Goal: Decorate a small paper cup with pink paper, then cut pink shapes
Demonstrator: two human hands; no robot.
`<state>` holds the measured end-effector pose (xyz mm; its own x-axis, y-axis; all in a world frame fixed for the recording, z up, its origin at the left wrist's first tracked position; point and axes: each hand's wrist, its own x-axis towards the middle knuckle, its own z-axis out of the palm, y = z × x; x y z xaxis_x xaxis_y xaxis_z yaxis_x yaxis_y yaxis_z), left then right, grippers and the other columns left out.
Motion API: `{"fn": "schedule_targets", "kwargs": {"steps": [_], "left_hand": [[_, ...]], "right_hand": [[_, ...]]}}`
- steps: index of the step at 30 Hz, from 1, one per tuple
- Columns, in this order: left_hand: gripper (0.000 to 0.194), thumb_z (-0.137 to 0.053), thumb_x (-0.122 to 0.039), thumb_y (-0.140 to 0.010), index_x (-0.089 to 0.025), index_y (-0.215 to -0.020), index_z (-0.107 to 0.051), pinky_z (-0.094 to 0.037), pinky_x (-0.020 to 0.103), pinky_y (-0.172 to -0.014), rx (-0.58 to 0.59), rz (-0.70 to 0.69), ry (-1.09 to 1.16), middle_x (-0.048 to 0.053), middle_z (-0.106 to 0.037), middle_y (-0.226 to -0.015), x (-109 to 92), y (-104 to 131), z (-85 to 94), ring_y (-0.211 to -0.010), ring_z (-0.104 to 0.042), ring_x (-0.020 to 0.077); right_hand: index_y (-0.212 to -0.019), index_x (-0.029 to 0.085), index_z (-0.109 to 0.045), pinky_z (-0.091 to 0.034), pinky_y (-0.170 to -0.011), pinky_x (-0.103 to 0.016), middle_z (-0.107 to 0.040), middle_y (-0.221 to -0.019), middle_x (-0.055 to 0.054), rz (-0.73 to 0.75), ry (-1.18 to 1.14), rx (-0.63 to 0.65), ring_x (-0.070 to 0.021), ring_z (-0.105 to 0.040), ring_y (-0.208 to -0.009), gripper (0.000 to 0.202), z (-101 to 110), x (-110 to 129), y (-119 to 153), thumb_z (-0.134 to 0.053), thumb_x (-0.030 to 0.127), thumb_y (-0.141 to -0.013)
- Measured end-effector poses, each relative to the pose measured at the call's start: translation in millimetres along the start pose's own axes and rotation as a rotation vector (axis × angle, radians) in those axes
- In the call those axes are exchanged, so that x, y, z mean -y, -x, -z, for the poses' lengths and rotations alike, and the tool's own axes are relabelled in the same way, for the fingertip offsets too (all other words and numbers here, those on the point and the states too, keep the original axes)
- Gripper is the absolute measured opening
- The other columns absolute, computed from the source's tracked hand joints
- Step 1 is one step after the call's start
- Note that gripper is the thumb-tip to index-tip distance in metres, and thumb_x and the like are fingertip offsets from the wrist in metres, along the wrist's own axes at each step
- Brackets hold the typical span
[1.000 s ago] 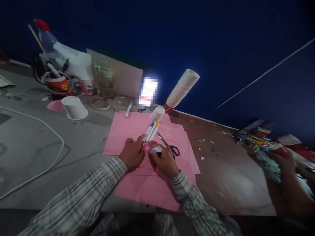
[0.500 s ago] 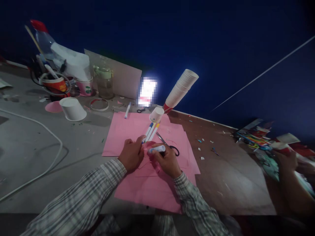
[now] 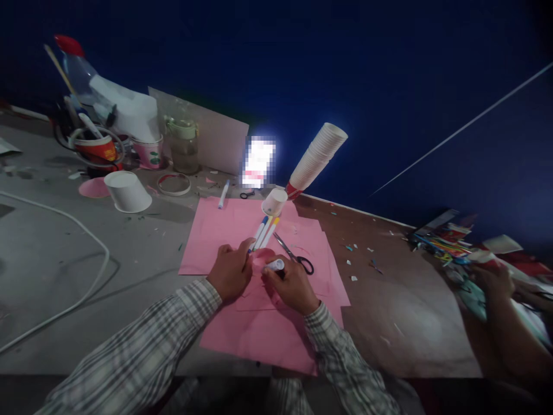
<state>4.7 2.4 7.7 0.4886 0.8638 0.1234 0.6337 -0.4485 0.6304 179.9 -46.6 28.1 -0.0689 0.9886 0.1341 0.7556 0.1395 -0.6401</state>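
Pink paper sheets lie stacked in front of me. My right hand is closed on a white marker, its upper end tilted to the right. My left hand has its fingers curled at the edge of a small pink piece; whether it pinches the piece is hidden. Beyond my hands lie white markers with blue and yellow ends. Black-handled scissors rest open on the paper to the right. A white paper cup is near the sheets' far edge.
A tall stack of cups leans behind the sheets. At the left are an upturned white cup, a tape roll, a glass jar and a cable. Another person's hand is at the far right, beside craft supplies.
The marker in my right hand has tilted and shifted slightly left, with the fingers moving along. My left hand stays nearly still. The other person's hand has shifted slightly left.
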Motion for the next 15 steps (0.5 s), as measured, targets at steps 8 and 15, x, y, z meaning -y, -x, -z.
{"fn": "schedule_targets", "kwargs": {"steps": [8,15], "left_hand": [[0.053,-0.041,-0.012,-0.083,-0.013,-0.136,-0.039,-0.034,0.040,-0.088,-0.025,-0.016,-0.018,-0.004,-0.066,-0.065,3.8,1.1,-5.6,-0.061,-0.060,0.0191],[0.045,-0.038,-0.017,-0.090,-0.012,-0.135,-0.040,-0.034,0.041,-0.089,0.001,0.007,-0.012,-0.002,-0.067,-0.068,-0.4,0.1,0.0,-0.063,-0.062,0.0197]], "right_hand": [[-0.091,0.017,-0.067,-0.042,-0.048,-0.024,-0.065,-0.065,0.000,-0.143,-0.399,-0.217,-0.0118,-0.052,-0.049,0.024,24.0,-7.3,-1.6,-0.061,0.038,-0.083],[-0.091,0.020,-0.069,-0.054,-0.069,-0.030,-0.075,-0.084,-0.005,-0.072,-0.371,-0.079,-0.0194,-0.069,-0.073,0.020,-6.3,6.3,-5.0,-0.064,0.037,-0.082]]}}
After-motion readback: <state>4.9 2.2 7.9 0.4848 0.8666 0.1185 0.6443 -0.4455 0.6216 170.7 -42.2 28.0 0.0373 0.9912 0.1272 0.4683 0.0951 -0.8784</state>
